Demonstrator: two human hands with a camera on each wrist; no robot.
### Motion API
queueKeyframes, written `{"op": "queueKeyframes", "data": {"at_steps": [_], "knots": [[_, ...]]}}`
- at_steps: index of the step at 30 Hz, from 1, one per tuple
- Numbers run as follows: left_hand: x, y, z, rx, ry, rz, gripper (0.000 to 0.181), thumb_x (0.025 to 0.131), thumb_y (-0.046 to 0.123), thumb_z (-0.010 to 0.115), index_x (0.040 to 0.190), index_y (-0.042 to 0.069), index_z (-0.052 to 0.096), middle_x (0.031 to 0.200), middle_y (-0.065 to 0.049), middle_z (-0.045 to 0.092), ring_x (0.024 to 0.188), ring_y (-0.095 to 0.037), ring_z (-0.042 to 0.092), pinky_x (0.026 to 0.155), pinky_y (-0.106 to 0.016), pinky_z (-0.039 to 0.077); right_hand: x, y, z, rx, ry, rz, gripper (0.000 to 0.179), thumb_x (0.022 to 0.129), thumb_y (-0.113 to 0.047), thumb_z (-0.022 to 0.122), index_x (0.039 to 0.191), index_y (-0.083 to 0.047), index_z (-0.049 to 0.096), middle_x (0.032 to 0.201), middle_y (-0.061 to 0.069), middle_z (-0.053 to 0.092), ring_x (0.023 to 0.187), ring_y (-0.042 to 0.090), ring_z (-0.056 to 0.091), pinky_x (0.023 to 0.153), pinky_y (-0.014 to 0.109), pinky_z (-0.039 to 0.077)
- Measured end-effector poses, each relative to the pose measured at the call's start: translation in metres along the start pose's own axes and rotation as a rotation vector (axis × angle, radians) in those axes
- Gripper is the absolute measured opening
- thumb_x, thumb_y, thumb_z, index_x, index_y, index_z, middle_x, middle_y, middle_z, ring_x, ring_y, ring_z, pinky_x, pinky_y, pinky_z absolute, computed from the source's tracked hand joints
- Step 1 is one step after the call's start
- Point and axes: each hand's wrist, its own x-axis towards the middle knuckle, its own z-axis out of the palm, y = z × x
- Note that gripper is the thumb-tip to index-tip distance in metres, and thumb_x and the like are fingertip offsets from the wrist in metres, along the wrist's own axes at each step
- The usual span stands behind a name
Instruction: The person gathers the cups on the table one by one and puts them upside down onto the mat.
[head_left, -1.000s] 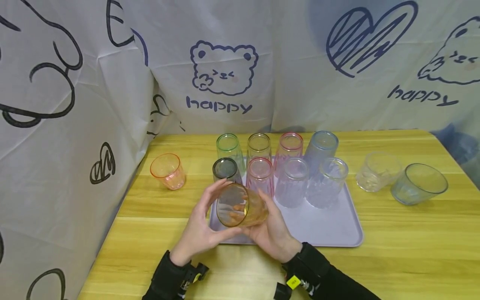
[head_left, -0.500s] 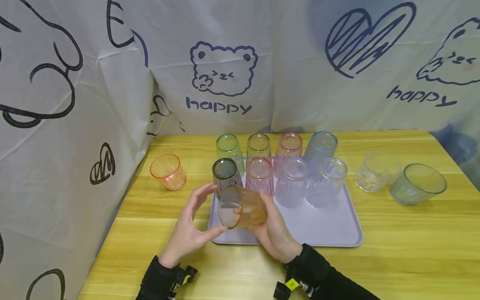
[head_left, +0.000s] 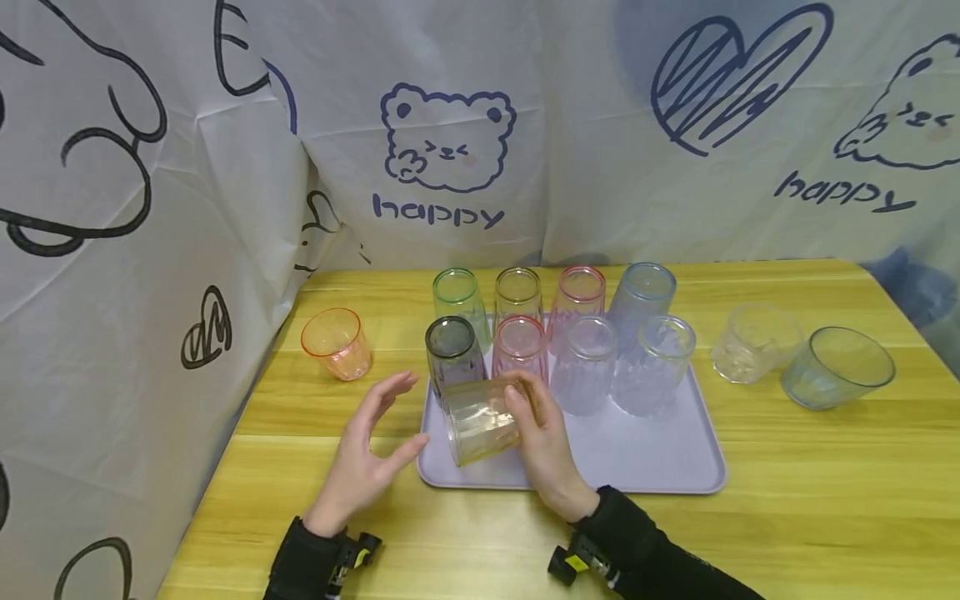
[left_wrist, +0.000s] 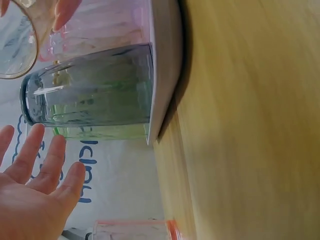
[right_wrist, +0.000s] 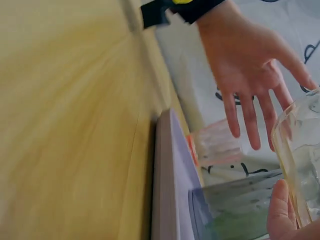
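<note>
In the head view my right hand (head_left: 551, 454) grips a pale amber drinking glass (head_left: 482, 421) by its right end, tipped on its side above the lilac tray (head_left: 637, 467). My left hand (head_left: 363, 458) is apart from the glass, to its left, with fingers spread and nothing held. Just behind the held glass stands a smoky grey glass (head_left: 453, 354), also large in the left wrist view (left_wrist: 95, 92). The right wrist view shows the amber glass (right_wrist: 302, 155) at the right edge and the open left palm (right_wrist: 250, 65) beyond it.
On the tray, narrow ends up, stand more glasses: green (head_left: 457, 292), yellow-rimmed, pink (head_left: 520, 346), blue (head_left: 643, 292) and clear. An orange glass (head_left: 337, 346) is at the left; a clear glass (head_left: 750, 350) and a grey-blue glass (head_left: 832, 375) are at the right.
My left hand has let go of the amber glass and drawn away leftward. My right hand has turned the glass, its open end swinging away from the head camera. The other glasses stay put.
</note>
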Motion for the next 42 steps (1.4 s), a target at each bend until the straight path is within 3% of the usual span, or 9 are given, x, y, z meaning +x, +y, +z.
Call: {"op": "queueKeyframes", "data": {"at_steps": [3,8,12,14,17,23,32,42], "knots": [[0.000,0.000,0.000,0.037,0.018,-0.014,0.062,0.089,0.001,0.068,0.147,0.007,0.046,0.144,-0.018,0.056,0.135,-0.020,0.051,0.117,-0.015,0.033,0.001,0.003,-0.001,-0.086,-0.021,-0.124,0.034,0.100,-0.004,0.051,0.132,0.008,0.049,0.134,0.026,0.056,0.122,0.002,0.056,0.107,0.016,0.044],[0.001,-0.002,0.000,0.116,0.050,-0.038,0.052,0.094,0.006,0.064,0.144,0.009,0.050,0.142,-0.015,0.059,0.130,-0.028,0.055,0.115,-0.019,0.037,0.001,0.003,-0.003,-0.184,-0.090,-0.296,0.041,0.093,0.004,0.060,0.133,0.008,0.050,0.131,0.030,0.056,0.123,0.003,0.055,0.108,0.016,0.043],[0.000,-0.003,0.000,0.180,0.066,-0.033,0.049,0.094,0.009,0.066,0.142,0.008,0.053,0.139,-0.010,0.061,0.127,-0.029,0.057,0.112,-0.031,0.043,0.003,0.002,-0.004,-0.329,-0.139,-0.423,0.046,0.089,0.001,0.068,0.132,0.003,0.053,0.125,0.022,0.061,0.114,0.009,0.058,0.100,0.023,0.051],[0.000,-0.003,0.001,0.216,0.068,-0.029,0.047,0.095,0.010,0.066,0.140,0.007,0.054,0.138,-0.011,0.061,0.126,-0.030,0.058,0.110,-0.039,0.045,0.004,0.001,-0.005,-0.422,-0.154,-0.480,0.048,0.087,-0.003,0.072,0.132,-0.001,0.056,0.124,0.017,0.062,0.115,0.012,0.058,0.100,0.027,0.052],[-0.002,-0.003,0.001,0.270,0.067,-0.029,0.044,0.096,0.013,0.065,0.139,0.007,0.056,0.136,-0.013,0.062,0.123,-0.032,0.059,0.104,-0.051,0.048,0.006,0.000,-0.005,-0.540,-0.183,-0.562,0.051,0.085,-0.011,0.076,0.132,-0.003,0.056,0.123,0.011,0.062,0.108,0.017,0.060,0.090,0.031,0.056],[-0.005,-0.005,0.002,0.374,0.071,-0.035,0.040,0.098,0.017,0.063,0.136,0.006,0.058,0.136,-0.012,0.062,0.121,-0.030,0.061,0.100,-0.051,0.052,0.011,-0.003,-0.004,-0.687,-0.226,-0.714,0.057,0.083,-0.019,0.079,0.131,-0.002,0.055,0.124,0.011,0.063,0.111,0.022,0.063,0.094,0.037,0.057],[-0.006,-0.005,0.000,0.456,0.055,-0.044,0.038,0.100,0.021,0.061,0.134,0.005,0.059,0.134,-0.013,0.063,0.123,-0.033,0.062,0.103,-0.052,0.051,0.015,-0.009,0.003,-0.861,-0.244,-0.822,0.060,0.078,-0.030,0.084,0.128,-0.007,0.059,0.120,0.007,0.065,0.108,0.019,0.066,0.092,0.032,0.059],[-0.004,0.001,-0.001,0.505,0.018,-0.077,0.036,0.101,0.024,0.059,0.133,0.006,0.061,0.133,-0.014,0.063,0.123,-0.033,0.062,0.102,-0.053,0.052,0.016,-0.012,0.013,-1.059,-0.295,-0.792,0.065,0.075,-0.041,0.087,0.125,-0.009,0.061,0.113,0.002,0.067,0.096,0.015,0.069,0.080,0.027,0.060]]}}
